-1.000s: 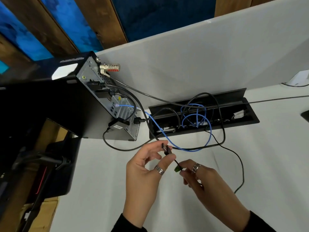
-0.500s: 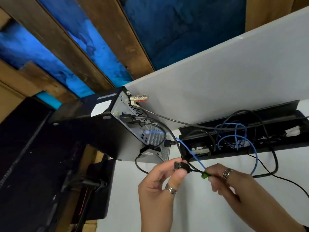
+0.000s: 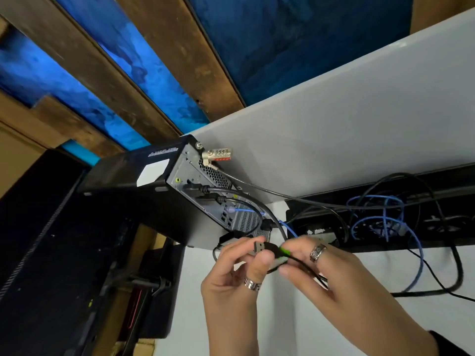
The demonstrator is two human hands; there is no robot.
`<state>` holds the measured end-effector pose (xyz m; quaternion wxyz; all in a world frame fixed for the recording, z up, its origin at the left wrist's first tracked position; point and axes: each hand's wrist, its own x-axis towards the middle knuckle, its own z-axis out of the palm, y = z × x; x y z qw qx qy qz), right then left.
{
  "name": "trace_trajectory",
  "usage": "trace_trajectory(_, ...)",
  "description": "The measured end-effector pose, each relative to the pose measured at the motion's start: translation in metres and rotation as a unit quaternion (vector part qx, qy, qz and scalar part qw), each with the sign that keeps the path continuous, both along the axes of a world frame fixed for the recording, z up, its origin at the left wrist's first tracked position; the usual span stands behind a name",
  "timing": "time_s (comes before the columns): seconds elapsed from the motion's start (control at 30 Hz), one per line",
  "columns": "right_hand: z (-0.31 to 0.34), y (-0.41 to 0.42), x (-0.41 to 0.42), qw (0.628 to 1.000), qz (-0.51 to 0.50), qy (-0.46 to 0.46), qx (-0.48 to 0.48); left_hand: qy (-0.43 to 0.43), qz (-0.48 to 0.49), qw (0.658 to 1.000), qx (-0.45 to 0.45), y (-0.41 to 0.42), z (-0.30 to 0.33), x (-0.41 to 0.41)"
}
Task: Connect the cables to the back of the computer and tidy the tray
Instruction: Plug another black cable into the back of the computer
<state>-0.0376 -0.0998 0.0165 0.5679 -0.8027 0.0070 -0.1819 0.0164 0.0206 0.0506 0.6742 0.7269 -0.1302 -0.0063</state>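
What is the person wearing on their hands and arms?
Each hand wears a chunky silver ring with a dark engraved pattern: one on the left hand, one on the right hand. A dark sleeve shows at the right wrist. No gloves.

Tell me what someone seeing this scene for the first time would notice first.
Front and centre, the left hand and the right hand pinch a black USB plug with a green collar, its metal tip pointing at the computer. The computer's back panel, up left, carries a combination lock. To the right, blue cable tangles in the black cable tray.
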Motion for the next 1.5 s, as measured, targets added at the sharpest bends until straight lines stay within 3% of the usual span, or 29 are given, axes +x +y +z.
trace_trajectory(0.2,-0.004,0.012,0.011,0.995,-0.058,-0.043,-0.066,-0.006,0.035,0.999,0.037,0.002,-0.004,-0.002)
trace_trajectory(0.47,-0.017,0.025,0.005,0.998,-0.038,-0.035,-0.042,-0.016,0.024,0.992,0.123,0.014,-0.008,-0.005)
trace_trajectory(0.63,-0.019,0.03,0.007,0.998,-0.041,-0.037,-0.037,0.005,0.025,0.994,0.103,0.021,-0.007,-0.006)
trace_trajectory(0.8,-0.016,0.035,0.007,0.998,-0.045,-0.026,0.019,0.059,0.03,0.998,0.023,0.023,-0.008,-0.005)
trace_trajectory(0.9,-0.012,0.036,0.009,0.998,-0.048,-0.032,0.011,0.05,0.016,0.998,0.039,0.026,-0.008,-0.001)
trace_trajectory(0.97,-0.01,0.032,0.013,0.998,-0.053,-0.03,-0.015,0.003,0.018,0.996,0.085,0.034,-0.004,0.007)
trace_trajectory(1.07,-0.009,0.022,0.019,0.996,-0.078,-0.018,-0.045,-0.148,0.039,0.974,0.17,0.049,0.013,0.027)
trace_trajectory(1.27,-0.015,0.012,0.029,0.987,-0.112,0.039,-0.107,-0.429,0.067,0.863,0.257,0.055,0.071,0.066)
trace_trajectory(1.4,-0.011,0.021,0.039,0.973,-0.13,0.044,-0.184,-0.493,0.087,0.82,0.279,0.049,0.1,0.098)
trace_trajectory(1.5,-0.002,0.03,0.047,0.952,-0.157,0.054,-0.256,-0.476,0.069,0.816,0.32,0.04,0.113,0.124)
